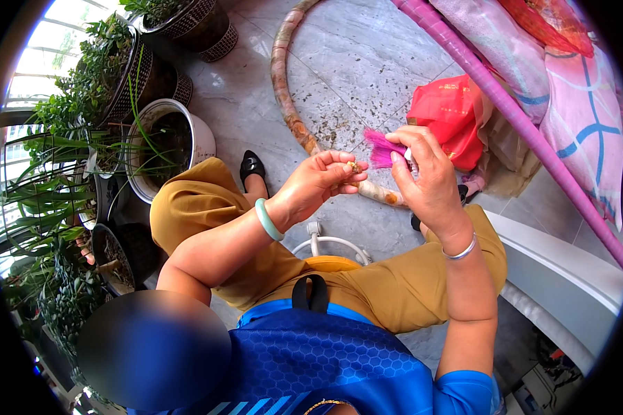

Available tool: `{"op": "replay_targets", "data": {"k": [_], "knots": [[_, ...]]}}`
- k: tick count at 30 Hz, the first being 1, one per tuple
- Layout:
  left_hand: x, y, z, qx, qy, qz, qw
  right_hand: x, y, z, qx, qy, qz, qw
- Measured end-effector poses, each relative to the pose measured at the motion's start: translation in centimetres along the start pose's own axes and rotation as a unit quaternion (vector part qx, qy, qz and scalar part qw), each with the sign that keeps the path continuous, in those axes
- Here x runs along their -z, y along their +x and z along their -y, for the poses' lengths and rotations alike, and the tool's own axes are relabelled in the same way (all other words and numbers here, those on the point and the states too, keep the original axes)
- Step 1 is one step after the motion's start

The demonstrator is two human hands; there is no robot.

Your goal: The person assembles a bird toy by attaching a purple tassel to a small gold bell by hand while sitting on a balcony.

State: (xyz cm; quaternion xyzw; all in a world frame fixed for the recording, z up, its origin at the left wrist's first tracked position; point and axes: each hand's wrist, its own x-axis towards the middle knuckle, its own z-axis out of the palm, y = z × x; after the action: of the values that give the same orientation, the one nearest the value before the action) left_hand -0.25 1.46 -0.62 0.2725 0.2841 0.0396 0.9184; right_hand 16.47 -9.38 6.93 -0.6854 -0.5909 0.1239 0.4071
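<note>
My left hand (pixel 308 185), with a pale green bangle on its wrist, pinches a small yellowish-brown lump (pixel 355 167) between thumb and fingertips. What the lump is, I cannot make out. Close to its right, my right hand (pixel 430 183) grips a small brush (pixel 382 148) with bright magenta bristles. The bristles point left, toward the lump, and the fingers hide most of the handle. Below both hands a thick hoop (pixel 284 90), wrapped in mottled brown and pinkish covering, lies on the grey tiled floor (pixel 246 104). Dark crumbs (pixel 339 131) are scattered inside it.
Potted plants crowd the left side, among them a white pot (pixel 202 142) and a black pot (pixel 142 252). On the right are a red bag (pixel 443 111), a slanting pink pole (pixel 512 117), patterned cloth (pixel 581 124) and a white ledge (pixel 554 263).
</note>
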Motion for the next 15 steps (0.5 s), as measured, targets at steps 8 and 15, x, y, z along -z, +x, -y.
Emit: {"op": "replay_targets", "data": {"k": [8, 15], "knots": [[0.5, 0.1, 0.5, -0.068, 0.095, -0.036, 0.993, -0.3, -0.1, 0.4, -0.045, 0.022, 0.026, 0.998], [0.7, 0.4, 0.8, -0.116, 0.108, -0.031, 0.987, -1.9, -0.6, 0.8, -0.03, 0.062, 0.052, 0.996]]}}
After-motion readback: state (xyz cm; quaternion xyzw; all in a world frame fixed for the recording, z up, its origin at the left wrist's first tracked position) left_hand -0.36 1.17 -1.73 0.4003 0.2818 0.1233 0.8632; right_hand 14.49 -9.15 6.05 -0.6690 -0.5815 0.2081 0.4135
